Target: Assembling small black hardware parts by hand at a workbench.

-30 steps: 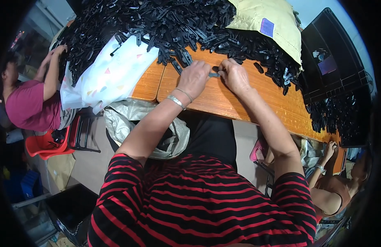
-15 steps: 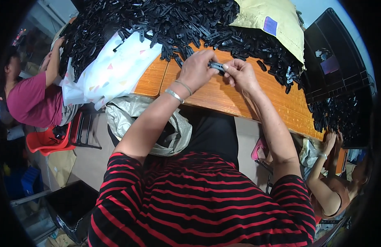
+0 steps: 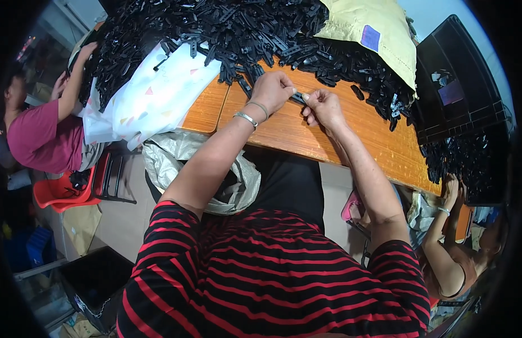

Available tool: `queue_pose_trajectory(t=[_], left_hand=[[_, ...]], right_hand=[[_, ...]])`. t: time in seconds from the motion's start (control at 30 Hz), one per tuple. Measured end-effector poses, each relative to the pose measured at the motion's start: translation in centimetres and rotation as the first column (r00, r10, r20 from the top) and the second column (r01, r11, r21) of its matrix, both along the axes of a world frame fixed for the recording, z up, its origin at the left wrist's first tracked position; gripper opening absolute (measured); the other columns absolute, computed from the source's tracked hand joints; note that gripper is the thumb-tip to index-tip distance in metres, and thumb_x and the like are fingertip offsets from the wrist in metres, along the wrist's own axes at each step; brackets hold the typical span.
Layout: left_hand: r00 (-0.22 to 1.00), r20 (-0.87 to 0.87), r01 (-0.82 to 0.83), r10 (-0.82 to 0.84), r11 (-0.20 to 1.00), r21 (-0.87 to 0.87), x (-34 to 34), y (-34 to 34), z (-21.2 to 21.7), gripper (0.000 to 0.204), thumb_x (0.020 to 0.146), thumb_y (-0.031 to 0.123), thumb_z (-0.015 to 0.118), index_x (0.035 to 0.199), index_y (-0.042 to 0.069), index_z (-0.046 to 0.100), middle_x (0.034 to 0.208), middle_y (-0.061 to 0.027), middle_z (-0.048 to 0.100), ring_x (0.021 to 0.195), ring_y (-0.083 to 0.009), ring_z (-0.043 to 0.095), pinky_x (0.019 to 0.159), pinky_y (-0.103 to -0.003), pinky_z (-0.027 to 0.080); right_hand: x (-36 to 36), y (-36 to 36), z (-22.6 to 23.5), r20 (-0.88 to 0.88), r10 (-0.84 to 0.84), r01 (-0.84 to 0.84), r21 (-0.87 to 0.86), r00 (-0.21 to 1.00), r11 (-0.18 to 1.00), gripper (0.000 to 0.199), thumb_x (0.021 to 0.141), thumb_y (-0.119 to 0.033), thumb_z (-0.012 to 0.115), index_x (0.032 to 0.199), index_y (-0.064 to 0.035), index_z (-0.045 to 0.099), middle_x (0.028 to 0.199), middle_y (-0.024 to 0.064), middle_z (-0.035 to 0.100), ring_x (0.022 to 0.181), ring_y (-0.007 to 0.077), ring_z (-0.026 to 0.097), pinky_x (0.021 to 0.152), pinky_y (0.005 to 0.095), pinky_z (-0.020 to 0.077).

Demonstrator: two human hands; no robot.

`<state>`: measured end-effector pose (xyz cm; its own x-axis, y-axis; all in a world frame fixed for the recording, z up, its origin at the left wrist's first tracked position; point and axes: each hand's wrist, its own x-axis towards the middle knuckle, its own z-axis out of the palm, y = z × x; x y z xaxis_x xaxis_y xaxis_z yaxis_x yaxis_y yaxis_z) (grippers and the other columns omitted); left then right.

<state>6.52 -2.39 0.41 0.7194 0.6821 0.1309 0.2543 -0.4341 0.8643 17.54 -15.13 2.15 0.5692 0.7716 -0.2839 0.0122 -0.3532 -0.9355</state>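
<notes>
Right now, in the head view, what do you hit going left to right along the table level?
Person in a maroon shirt → white patterned bag → left hand → small black part pinched between both hands → right hand → yellow sack → black crate.

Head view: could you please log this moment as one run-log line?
left hand: grip on small black part | right hand: grip on same part | under hands: wooden table | behind: black parts pile
</notes>
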Motion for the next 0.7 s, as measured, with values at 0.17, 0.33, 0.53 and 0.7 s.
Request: queue_pose_trajectory(t=[0.17,0.33,0.53,0.7], left_hand=[[0.987,-0.161,-0.03,0.028,1.0,-0.007,-0.1,-0.1,0.8,0.015,0.074,0.018,0.072,0.08,0.006,0.066,0.082,-0.0131,0.067,0.078,-0.029,0.064,0.072,-0.036,0.051],[0.952,-0.301,-0.036,0.06,0.996,0.084,0.0,-1.1,1.7,0.015,0.076,0.02,0.069,0.085,0.007,0.065,0.088,-0.0144,0.066,0.085,-0.0326,0.063,0.075,-0.04,0.05],[0.981,-0.169,-0.048,0.092,0.967,0.25,-2.7,-2.0,0.9,0.016,0.075,0.021,0.069,0.077,0.007,0.061,0.079,-0.0124,0.062,0.076,-0.0321,0.061,0.068,-0.041,0.048],[0.997,-0.025,-0.055,0.07,0.927,0.372,-14.4,-3.5,3.5,0.013,0.077,0.013,0.066,0.077,0.004,0.058,0.074,-0.0108,0.055,0.068,-0.0269,0.056,0.061,-0.035,0.044]], right_hand=[[0.3,0.4,0.3,0.071,0.034,-0.027,-0.095,0.997,0.995,0.022,0.088,-0.018,0.063,0.08,-0.0019,0.052,0.056,0.0065,0.059,0.038,0.0108,0.05,0.034,0.0245,0.0416],[1.4,0.7,0.1,0.197,0.123,-0.081,-0.21,0.973,0.974,0.027,0.086,-0.023,0.066,0.078,-0.0012,0.052,0.056,0.0071,0.059,0.037,0.0121,0.049,0.034,0.0261,0.0395],[0.2,0.3,0.1,0.228,0.275,-0.223,-0.229,0.934,0.948,0.025,0.087,-0.023,0.065,0.078,-0.0022,0.054,0.056,0.0033,0.056,0.039,0.0085,0.047,0.035,0.0231,0.036],[2.8,-1.9,0.3,0.431,0.111,-0.088,-0.074,0.895,0.993,0.024,0.084,-0.021,0.067,0.079,0.0004,0.058,0.058,0.0081,0.059,0.049,0.0148,0.057,0.047,0.0297,0.0463]])
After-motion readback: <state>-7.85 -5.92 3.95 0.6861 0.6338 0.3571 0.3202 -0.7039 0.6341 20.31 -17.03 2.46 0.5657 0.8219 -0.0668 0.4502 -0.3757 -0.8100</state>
